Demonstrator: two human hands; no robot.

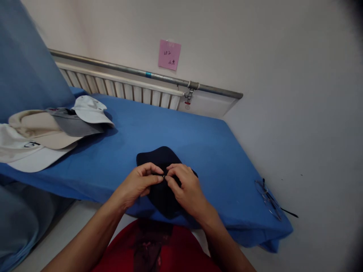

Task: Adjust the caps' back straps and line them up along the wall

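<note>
A dark navy or black cap (163,198) lies near the front edge of the blue-covered table, its brim towards the wall. My left hand (138,183) pinches a small part at the middle of this cap between thumb and forefinger. From the other side, my right hand (184,185) pinches at the same spot, its fingertips almost touching those of the left. A tiny bright point shows between the fingertips; it is too small to make out, and the fingers partly hide that part of the cap.
On the left of the blue cover (198,141) several caps overlap in a row: white (89,109), grey (76,122), beige (45,128) and off-white (39,156). Glasses (269,200) rest at the right edge. Behind are a radiator (136,92), a pipe (113,66) and a pink note (169,55).
</note>
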